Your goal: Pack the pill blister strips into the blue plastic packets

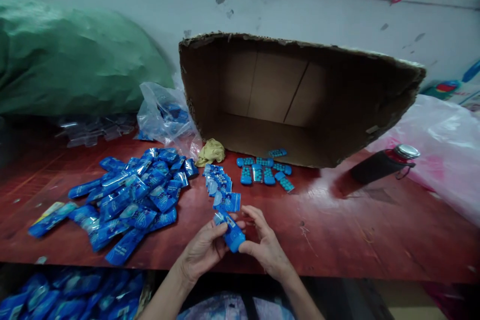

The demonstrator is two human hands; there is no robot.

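Between my two hands, above the table's front edge, is a small blue printed packet (233, 236) with a rounded lighter blue end. My left hand (205, 246) grips it from the left, thumb on top and fingers underneath. My right hand (267, 245) curls round its right side, the thumb at the rounded end and the fingers bent above it. Just beyond lies an overlapping row of flat blue printed sleeves (221, 185). Farther right sit several small clear cases of blue pellets (257, 173). A large heap of filled blue packets (138, 195) spreads to the left.
A big cardboard box (277, 145) lies on its side at the back of the red table (337, 240). A dark bottle (378, 165) stands at right, near pink-white plastic (442, 140). A yellow cloth (212, 152), clear bag (161, 110) and green sack (75, 60) are to the left.
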